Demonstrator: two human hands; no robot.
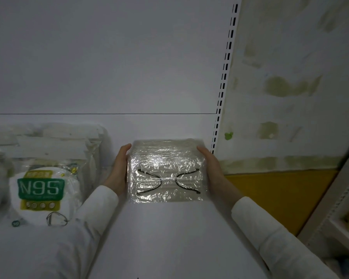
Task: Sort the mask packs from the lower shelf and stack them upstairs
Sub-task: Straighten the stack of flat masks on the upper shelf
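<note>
Head view: clear-wrapped mask pack (165, 158), black ear loops (149, 174) showing, gripped endwise by left hand (119, 172) and right hand (212, 168).

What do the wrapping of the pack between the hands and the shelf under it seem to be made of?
The mask pack is wrapped in what looks like thin clear plastic film, glossy: it wrinkles and glares. The shelf is probably painted metal, white and matt.

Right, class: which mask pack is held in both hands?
The clear-wrapped pack with black ear loops, between left hand and right hand; the N95 pack is in neither.
</note>
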